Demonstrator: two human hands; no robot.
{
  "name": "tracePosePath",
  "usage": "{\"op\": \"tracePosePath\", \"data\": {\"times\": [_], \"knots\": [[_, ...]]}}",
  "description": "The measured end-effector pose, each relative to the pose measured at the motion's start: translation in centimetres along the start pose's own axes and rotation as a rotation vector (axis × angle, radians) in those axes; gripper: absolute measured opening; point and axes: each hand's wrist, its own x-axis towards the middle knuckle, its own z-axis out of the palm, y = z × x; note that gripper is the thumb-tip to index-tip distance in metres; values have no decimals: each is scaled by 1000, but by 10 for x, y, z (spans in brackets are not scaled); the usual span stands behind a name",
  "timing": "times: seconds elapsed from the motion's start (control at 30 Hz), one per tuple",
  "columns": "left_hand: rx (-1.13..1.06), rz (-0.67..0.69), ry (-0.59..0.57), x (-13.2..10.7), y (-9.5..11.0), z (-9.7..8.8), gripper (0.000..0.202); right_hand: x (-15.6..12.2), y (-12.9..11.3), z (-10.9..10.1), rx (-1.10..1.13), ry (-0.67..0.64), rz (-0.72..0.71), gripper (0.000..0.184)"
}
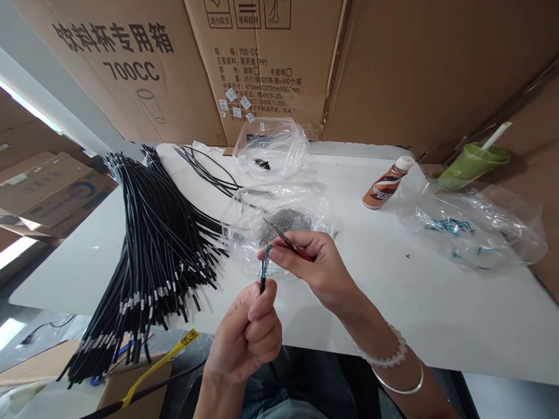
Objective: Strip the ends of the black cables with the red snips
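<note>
My left hand is closed round a black cable, its stripped end pointing up. Thin coloured wires, green and red among them, come out of the jacket. My right hand pinches the wire tips between thumb and index finger. That same hand also holds a pair of scissors with red handles, blades pointing up and left; most of the handle is hidden in the palm. Just behind the fingers lies a clear plastic bag with a grey mass of small pieces inside.
A large bundle of black cables covers the table's left side. Behind stands a cardboard box. At right are a brown bottle, a green cup and a plastic bag with teal scraps. A yellow tag hangs lower left.
</note>
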Motion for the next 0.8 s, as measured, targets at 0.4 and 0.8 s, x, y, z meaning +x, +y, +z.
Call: {"op": "tracePosePath", "data": {"times": [0.4, 0.8], "knots": [[103, -78, 40, -1, 1, -9, 46, 5, 4, -11, 198, -216, 254, 26], [1439, 178, 530, -4, -7, 18, 40, -6, -67, -27, -717, -49, 213, 28]]}}
